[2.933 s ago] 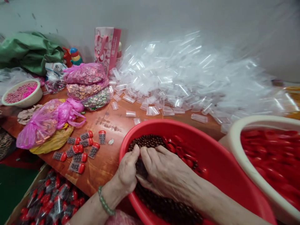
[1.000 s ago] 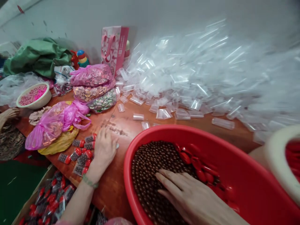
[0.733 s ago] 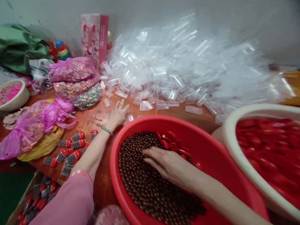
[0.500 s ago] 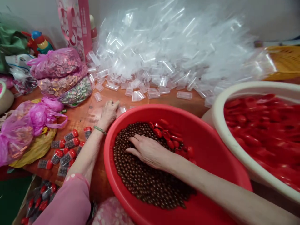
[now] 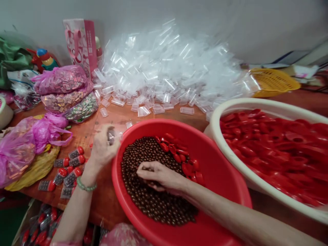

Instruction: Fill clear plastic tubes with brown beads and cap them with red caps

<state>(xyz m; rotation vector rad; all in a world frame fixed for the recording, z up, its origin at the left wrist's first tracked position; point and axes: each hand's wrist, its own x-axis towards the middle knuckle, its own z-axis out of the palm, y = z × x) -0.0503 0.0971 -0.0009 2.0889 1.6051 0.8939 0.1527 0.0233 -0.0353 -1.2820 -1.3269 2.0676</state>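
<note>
The red basin [image 5: 217,164] spreads around the fingers of the right hand [image 5: 161,174]; the left hand [image 5: 104,145] is beside the rim; a clear container [image 5: 111,136], blurred, sits between its fingers, which seem clamped on it; brown beads [image 5: 164,212] lie under and around the right fingers, which curl together on a few; ideally, those fingers should cup tightly against spills, and the left ones pinch lightly, the container's mouth upward.

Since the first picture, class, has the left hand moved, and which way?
Yes: against the red basin, the left hand has moved leftward and forward, from across the rim to mostly outside it.
</note>
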